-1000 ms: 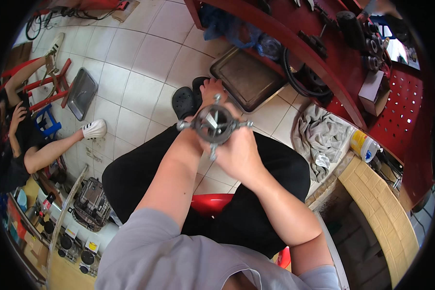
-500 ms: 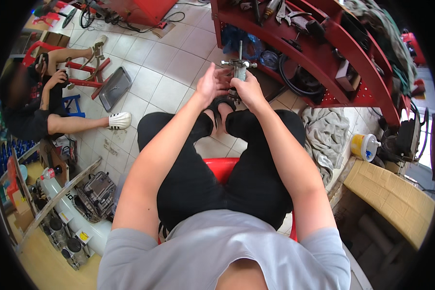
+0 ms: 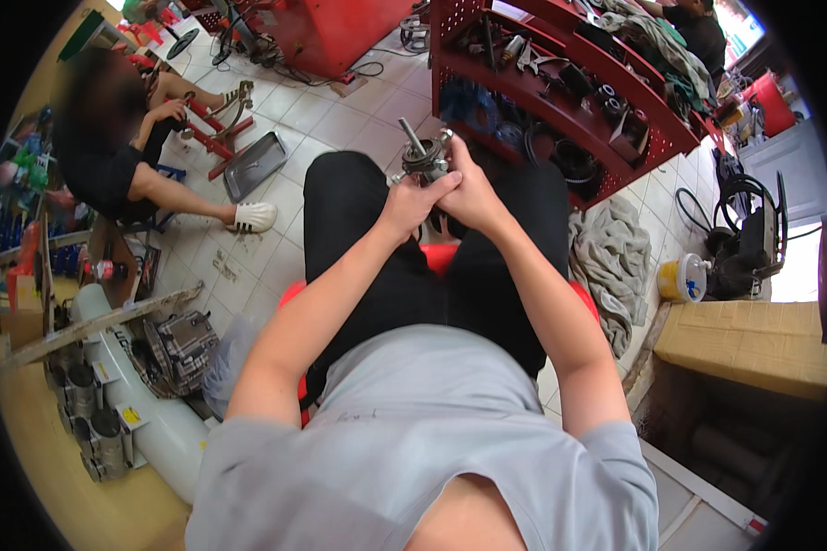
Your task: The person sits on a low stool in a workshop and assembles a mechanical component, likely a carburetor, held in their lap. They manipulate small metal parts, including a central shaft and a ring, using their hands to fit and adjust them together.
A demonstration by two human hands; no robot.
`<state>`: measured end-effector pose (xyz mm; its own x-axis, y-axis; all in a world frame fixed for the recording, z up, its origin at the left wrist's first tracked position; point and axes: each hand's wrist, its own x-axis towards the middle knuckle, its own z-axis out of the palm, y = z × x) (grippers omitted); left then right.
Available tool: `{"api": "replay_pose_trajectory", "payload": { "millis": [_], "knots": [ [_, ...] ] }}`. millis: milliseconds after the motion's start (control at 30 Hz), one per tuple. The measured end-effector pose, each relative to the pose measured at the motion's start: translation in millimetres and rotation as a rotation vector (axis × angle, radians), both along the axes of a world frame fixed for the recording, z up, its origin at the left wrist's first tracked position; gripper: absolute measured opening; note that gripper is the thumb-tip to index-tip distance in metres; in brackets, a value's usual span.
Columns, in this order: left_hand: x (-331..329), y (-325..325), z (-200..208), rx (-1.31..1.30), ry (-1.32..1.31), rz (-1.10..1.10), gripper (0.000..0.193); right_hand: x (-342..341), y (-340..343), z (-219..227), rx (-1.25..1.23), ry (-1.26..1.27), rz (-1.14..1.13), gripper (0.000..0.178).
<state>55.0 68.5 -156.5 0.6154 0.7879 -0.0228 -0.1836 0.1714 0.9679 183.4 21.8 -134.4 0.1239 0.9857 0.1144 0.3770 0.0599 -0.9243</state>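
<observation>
Between my knees I hold a metal fitting in both hands. It has a round, ring-like middle, a slim rod standing up and tilted to the left, and shiny bolt-like ends at its sides. My left hand is closed round its lower left side, thumb across toward the other hand. My right hand grips its right side, fingers along the bolt end. The two hands touch below the fitting, and their palms hide its lower part, so its exact kind is unclear.
A red tool rack with tools and parts stands ahead right. Grey cloth, a white-yellow tub and a cardboard piece lie right. A seated person, a grey tray and a white cylindrical tank are left.
The fitting has come closer to me and tipped, its rod now leaning left. My left hand, open beside it before, has closed on it. The view has shifted too.
</observation>
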Motion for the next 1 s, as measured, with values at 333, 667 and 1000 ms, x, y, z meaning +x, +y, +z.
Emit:
{"api": "replay_pose_trajectory", "payload": {
  "millis": [333, 667, 1000],
  "knots": [
    [-18, -5, -18, 0.585, 0.259, 0.465, 0.038, -4, -55, 6, 0.02, 0.087, 0.013, 0.033],
    [-20, -18, -16, 0.741, 0.18, 0.499, 0.039, -16, -59, 15, -0.127, 0.489, 0.112, 0.044],
    [-18, -20, -13, 0.758, 0.25, 0.479, 0.035, -10, -56, 4, -0.044, 0.245, -0.012, 0.038]
  ]
}}
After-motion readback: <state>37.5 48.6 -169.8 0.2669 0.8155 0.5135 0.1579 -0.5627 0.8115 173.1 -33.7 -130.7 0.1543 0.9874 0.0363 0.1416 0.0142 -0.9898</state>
